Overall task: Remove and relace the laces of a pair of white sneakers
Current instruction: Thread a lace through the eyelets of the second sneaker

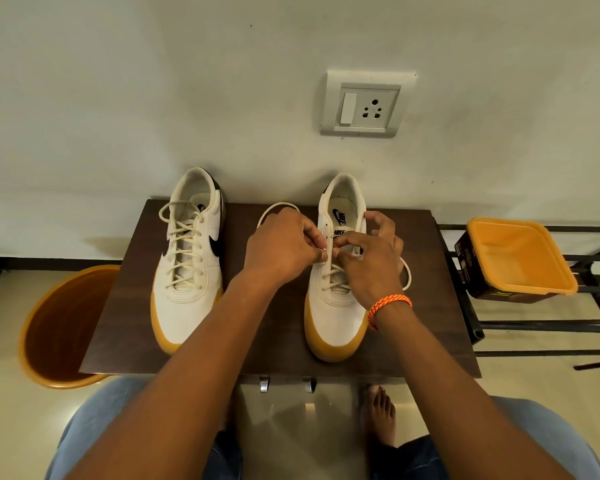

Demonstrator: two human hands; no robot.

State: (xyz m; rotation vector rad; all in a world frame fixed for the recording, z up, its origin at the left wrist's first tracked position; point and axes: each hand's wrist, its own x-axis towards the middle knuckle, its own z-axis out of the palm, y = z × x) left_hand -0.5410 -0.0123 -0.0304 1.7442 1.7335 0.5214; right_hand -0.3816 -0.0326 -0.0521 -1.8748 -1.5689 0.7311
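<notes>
Two white sneakers with tan soles stand side by side on a dark wooden bench [278, 355] against the wall, toes toward the person. Left sneaker [189, 268] fully laced, untouched. Right sneaker [338, 306] laced only through its lower eyelets; both hands work at its upper eyelets. Left hand [279, 247]: fingers [314, 237] curled, pinching the lace [406, 275] at the sneaker's left eyelet row. Right hand [373, 261]: thumb and forefinger pinching the lace over the tongue, other fingers spread. Loose lace loops lie on the bench either side of this sneaker. Orange bucket [52, 327] left of the bench; orange tub [520, 258] on a rack to the right.
</notes>
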